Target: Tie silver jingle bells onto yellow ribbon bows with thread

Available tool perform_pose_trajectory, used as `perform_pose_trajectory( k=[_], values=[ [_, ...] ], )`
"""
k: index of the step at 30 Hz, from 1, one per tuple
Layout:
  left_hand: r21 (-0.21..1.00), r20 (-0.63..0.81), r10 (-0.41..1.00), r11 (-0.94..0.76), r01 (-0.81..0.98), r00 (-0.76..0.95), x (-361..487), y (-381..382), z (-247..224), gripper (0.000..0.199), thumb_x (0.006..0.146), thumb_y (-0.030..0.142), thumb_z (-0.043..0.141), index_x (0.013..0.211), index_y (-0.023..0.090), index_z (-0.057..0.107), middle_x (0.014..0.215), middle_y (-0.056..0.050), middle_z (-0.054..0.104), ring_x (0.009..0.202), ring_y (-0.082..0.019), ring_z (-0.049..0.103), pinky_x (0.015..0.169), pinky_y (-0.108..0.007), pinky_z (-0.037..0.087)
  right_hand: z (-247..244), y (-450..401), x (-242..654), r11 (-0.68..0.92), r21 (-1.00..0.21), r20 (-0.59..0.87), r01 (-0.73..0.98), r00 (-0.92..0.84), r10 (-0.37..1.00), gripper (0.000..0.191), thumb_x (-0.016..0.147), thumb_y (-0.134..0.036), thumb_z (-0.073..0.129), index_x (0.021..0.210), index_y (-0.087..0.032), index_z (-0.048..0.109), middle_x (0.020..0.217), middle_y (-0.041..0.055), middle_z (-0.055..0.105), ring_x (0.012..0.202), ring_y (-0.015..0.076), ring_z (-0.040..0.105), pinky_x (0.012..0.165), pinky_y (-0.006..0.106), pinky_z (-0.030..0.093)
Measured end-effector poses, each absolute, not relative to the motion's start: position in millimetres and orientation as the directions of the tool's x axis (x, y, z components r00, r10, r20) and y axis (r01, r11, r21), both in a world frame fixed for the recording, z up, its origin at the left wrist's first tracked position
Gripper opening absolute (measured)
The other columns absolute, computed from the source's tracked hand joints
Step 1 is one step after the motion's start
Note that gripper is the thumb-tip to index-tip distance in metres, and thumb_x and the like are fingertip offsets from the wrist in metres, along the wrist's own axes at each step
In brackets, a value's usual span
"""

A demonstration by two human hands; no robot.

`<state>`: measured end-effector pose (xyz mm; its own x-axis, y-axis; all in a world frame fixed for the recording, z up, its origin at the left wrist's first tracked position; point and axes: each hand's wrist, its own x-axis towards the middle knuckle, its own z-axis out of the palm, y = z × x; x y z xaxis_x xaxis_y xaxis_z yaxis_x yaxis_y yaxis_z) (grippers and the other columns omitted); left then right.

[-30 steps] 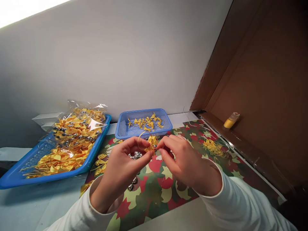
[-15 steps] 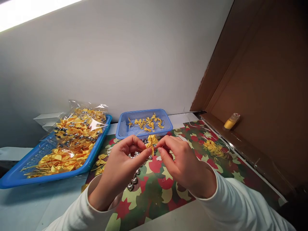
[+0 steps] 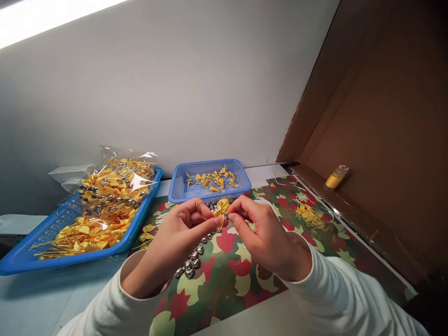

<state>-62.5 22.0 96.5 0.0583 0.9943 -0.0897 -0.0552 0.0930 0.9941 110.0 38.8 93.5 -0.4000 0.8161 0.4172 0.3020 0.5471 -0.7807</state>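
Note:
A yellow ribbon bow (image 3: pixel 222 206) is pinched between my two hands at the middle of the view. My left hand (image 3: pixel 187 228) grips its left side between thumb and finger, with a thin cord looping over the fingers. At the bow's right side, the thumb and forefinger of my right hand (image 3: pixel 261 231) are closed on it. Silver heart-shaped beads (image 3: pixel 189 269) lie on the patterned sheet (image 3: pixel 224 280), partly hidden under my left hand. More yellow bows (image 3: pixel 147 232) rest left of that hand.
Behind my hands stands a small blue basket (image 3: pixel 175 184) with yellow bows. A larger blue tray (image 3: pixel 140 228) at left holds loose bows and a clear bag (image 3: pixel 119 182) of bows with silver beads. Yellow cords (image 3: pixel 311 217) lie right; a yellow spool (image 3: pixel 336 176) sits beyond.
The bow has turned and sits slightly lower between my fingers. My left hand and forearm have shifted slightly left, showing more silver beads.

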Motion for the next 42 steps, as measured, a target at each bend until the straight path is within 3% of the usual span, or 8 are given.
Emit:
perform_pose_trajectory(
  k=[6, 13, 19, 32, 42],
  values=[
    [0.987, -0.112, 0.991, 0.120, -0.107, 0.077, -62.9, 21.0, 96.5, 0.031, 0.069, 0.031, 0.080, 0.068, 0.017, 0.052, 0.061, 0.001, 0.065, 0.062, -0.010, 0.060, 0.057, -0.019, 0.040, 93.1, 38.0, 108.9, 0.502, -0.816, 0.374, 0.286, -0.402, 0.836, 0.012, 0.089, -0.015, 0.047, 0.081, -0.017, 0.056, 0.066, -0.0024, 0.058, 0.057, 0.0091, 0.049, 0.056, 0.022, 0.039],
    [0.989, -0.090, 0.993, 0.098, -0.111, 0.073, -65.2, 23.5, 91.1, 0.030, 0.072, 0.034, 0.078, 0.077, 0.019, 0.052, 0.060, 0.004, 0.055, 0.060, -0.011, 0.055, 0.054, -0.020, 0.036, 92.9, 40.5, 108.4, 0.510, -0.824, 0.396, 0.245, -0.394, 0.829, 0.011, 0.089, -0.015, 0.048, 0.081, -0.017, 0.056, 0.066, -0.0030, 0.058, 0.058, 0.0087, 0.050, 0.055, 0.022, 0.039],
    [0.998, 0.017, 1.000, -0.018, 0.053, 0.022, -63.4, 22.4, 95.8, 0.025, 0.075, 0.040, 0.071, 0.078, 0.019, 0.057, 0.056, 0.005, 0.051, 0.053, -0.008, 0.043, 0.049, -0.019, 0.032, 92.2, 40.6, 107.9, 0.527, -0.806, 0.406, 0.270, -0.396, 0.824, 0.012, 0.089, -0.015, 0.047, 0.081, -0.016, 0.057, 0.064, -0.0032, 0.055, 0.057, 0.0087, 0.047, 0.056, 0.022, 0.037],
    [0.924, 0.283, 0.958, -0.258, 0.283, -0.050, -59.5, 19.2, 96.5, 0.011, 0.078, 0.030, 0.068, 0.077, 0.019, 0.065, 0.071, 0.000, 0.065, 0.066, -0.013, 0.060, 0.063, -0.022, 0.048, 92.4, 41.1, 108.1, 0.554, -0.779, 0.431, 0.294, -0.392, 0.813, 0.013, 0.089, -0.015, 0.047, 0.081, -0.017, 0.057, 0.065, -0.0026, 0.056, 0.060, 0.0105, 0.051, 0.061, 0.024, 0.040],
    [0.960, 0.218, 0.973, -0.199, 0.195, -0.081, -59.2, 19.1, 91.8, 0.018, 0.080, 0.034, 0.068, 0.076, 0.017, 0.063, 0.070, 0.000, 0.063, 0.064, -0.012, 0.054, 0.058, -0.021, 0.044, 92.2, 38.2, 105.3, 0.548, -0.796, 0.449, 0.256, -0.359, 0.819, 0.014, 0.088, -0.014, 0.047, 0.079, -0.017, 0.056, 0.064, -0.0034, 0.054, 0.056, 0.0086, 0.048, 0.054, 0.021, 0.037]
  ],
)
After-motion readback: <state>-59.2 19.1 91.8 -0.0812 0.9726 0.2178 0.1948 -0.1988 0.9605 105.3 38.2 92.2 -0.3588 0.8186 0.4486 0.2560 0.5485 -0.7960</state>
